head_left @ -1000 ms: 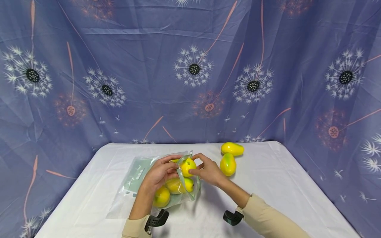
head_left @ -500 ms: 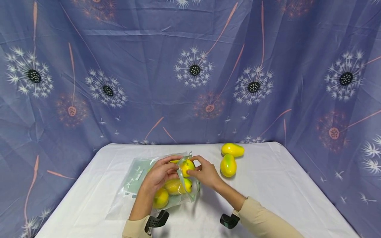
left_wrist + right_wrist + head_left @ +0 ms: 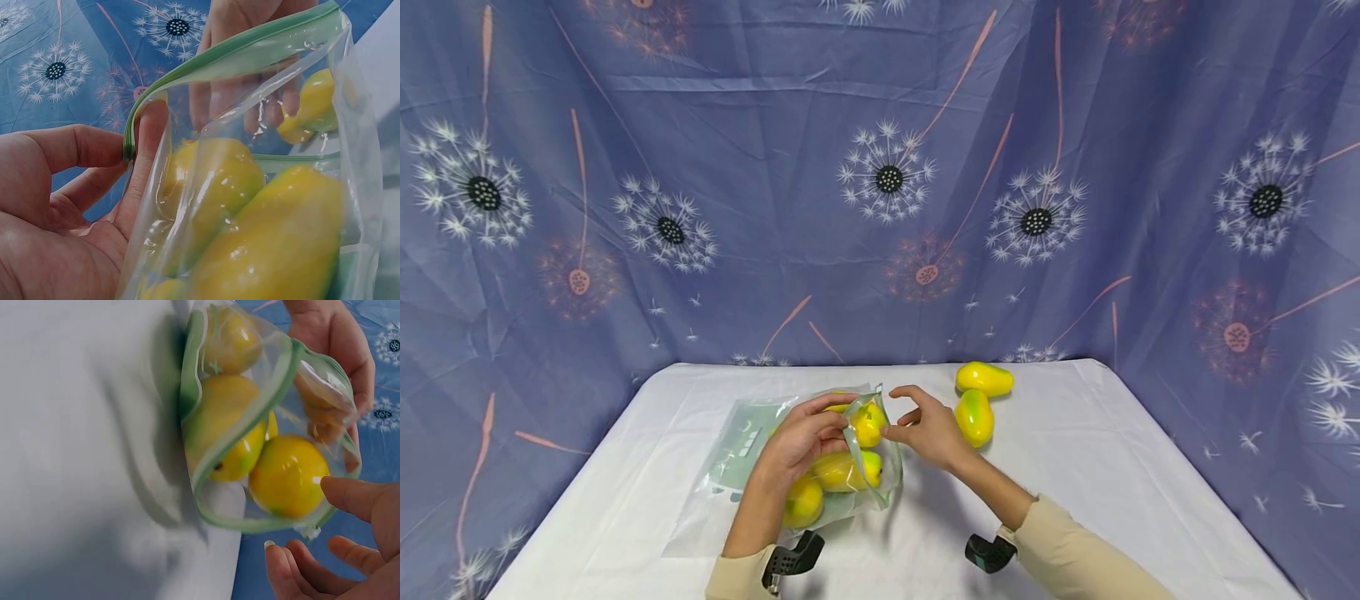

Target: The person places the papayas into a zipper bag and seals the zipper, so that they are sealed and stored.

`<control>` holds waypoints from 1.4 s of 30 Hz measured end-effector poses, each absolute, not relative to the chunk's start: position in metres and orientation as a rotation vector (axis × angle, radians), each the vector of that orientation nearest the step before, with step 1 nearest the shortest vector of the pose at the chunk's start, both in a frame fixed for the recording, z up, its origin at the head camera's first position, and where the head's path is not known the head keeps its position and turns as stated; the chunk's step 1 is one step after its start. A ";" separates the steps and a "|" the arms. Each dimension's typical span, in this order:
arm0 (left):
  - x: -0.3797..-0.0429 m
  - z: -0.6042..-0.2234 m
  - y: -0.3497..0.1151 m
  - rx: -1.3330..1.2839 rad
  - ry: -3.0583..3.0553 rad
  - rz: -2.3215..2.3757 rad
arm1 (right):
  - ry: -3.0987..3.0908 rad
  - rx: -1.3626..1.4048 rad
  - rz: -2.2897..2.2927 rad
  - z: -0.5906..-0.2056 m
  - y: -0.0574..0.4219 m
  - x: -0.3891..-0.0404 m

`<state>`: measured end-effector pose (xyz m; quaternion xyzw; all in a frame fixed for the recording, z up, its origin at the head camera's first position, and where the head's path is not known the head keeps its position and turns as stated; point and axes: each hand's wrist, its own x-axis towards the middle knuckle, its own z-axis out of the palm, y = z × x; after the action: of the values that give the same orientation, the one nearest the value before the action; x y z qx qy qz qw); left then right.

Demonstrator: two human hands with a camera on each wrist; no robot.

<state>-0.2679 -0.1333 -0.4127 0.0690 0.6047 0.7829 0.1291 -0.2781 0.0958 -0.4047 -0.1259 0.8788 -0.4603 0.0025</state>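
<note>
A clear zip-lock bag (image 3: 737, 454) with a green zip edge (image 3: 244, 47) lies on the table, its mouth spread toward the right. My left hand (image 3: 801, 437) pinches the upper edge of that mouth between thumb and fingers. Several glossy yellow-green papayas are inside, among them one at the opening (image 3: 289, 478) and a longer one below it (image 3: 846, 472). Just outside the mouth is my right hand (image 3: 931, 429), fingers spread and loosely bent around nothing. Its thumb tip overlaps the nearest papaya's edge in the right wrist view. Part of the bag's contents is hidden behind my left hand.
Two more papayas lie beyond my right hand, one at the back (image 3: 983, 379) and one nearer (image 3: 974, 418). A white cloth covers the table (image 3: 1075, 467). Behind it hangs a blue curtain (image 3: 775, 208) with dandelion prints.
My right hand has let go of the papaya at the bag's mouth and drawn back slightly to the right. My left hand keeps its hold on the bag's edge.
</note>
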 end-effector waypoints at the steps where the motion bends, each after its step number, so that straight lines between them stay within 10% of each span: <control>1: -0.268 -0.413 -0.134 0.203 1.755 2.279 | 2.766 -0.383 -1.443 -0.404 0.098 -0.279; 42: -0.266 -0.412 -0.134 0.208 1.741 2.275 | 2.864 0.065 -1.206 -0.447 0.206 -0.307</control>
<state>-0.2662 -0.1339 -0.4115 0.0718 0.6007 0.7849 0.1340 -0.3071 0.2064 -0.4473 0.0209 0.9213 -0.3880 0.0169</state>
